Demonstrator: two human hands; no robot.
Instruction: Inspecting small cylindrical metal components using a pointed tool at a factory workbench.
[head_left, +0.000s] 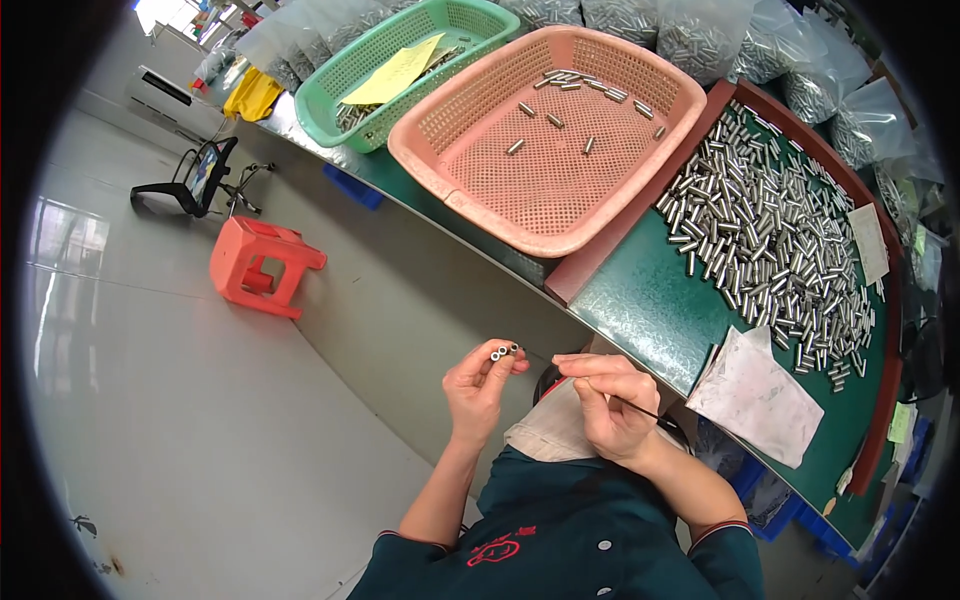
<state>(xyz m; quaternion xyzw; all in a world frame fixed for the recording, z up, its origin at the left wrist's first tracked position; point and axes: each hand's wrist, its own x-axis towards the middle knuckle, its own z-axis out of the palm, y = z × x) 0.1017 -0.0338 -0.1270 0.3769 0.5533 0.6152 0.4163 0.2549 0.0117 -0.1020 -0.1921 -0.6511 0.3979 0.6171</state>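
One dark shirt lay nearest; beyond stood one red stool, one pink basket and one green basket. Left fingers pinched three metal tubes beside the desk; right fingers, one thin rod.

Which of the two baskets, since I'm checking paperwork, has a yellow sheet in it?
The green basket, left of the pink basket: its yellow sheet lies over small metal pieces. The pink one shows scattered metal cylinders but no sheet.
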